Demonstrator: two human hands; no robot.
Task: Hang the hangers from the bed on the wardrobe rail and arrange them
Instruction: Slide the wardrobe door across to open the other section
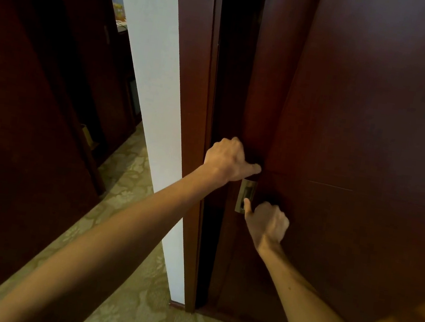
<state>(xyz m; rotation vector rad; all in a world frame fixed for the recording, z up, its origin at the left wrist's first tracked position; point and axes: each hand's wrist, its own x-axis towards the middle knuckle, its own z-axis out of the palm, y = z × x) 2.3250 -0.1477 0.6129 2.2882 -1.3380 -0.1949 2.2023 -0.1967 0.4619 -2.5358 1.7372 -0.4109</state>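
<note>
Dim, warm light is falling on the dark door [376, 130]; daylight is brightening the white wall [150, 69], and edges are bending, softly blurred.

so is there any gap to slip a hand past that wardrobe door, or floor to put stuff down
A narrow dark gap runs between the door frame and the door's edge, open above the left hand. Around the metal handle it is crowded: both hands sit there, the right hand just below. Bare patterned carpet lies left of the white wall.
</note>
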